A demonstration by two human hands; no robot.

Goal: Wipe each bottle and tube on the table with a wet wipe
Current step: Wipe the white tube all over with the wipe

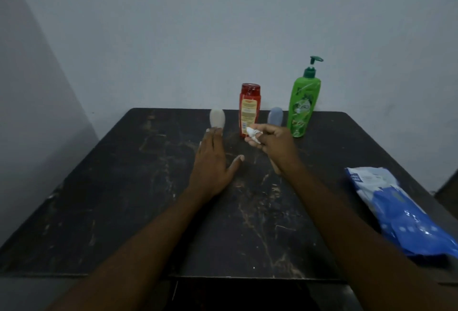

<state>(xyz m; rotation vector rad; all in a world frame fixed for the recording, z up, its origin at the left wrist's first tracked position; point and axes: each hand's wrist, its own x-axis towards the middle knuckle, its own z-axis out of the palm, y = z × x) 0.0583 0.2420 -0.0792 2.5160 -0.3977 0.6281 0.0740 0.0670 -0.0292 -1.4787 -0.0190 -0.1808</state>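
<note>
step in hand: looked like the reach before a wipe. The left hand [213,162] was stretched toward the white tube [217,118], so I'd guess that one was up
left fingers: straight and relaxed, holding nothing, tips right at the foot of the white tube; couldn't tell if they actually touched it
right hand: the right hand [272,144] had its fingers curled round a scrunched-up wet wipe [253,135], just in front of the red bottle [249,108]
where the stuff was: four things upright in a row along the far edge of the counter [124,199]: white tube, red bottle, blue-grey tube [275,115], green pump bottle [303,105]
next move, imo: close the left fingers round the white tube, bring it to the wipe, rub all round
in the way: the red bottle stood near the tube, so a sloppy grab could knock it; the tube looked tippy standing on end
other bits: a blue wipes pack [396,211] lay by the right edge, well apart from the row
how far along: no way to tell which ones were already wiped
</note>
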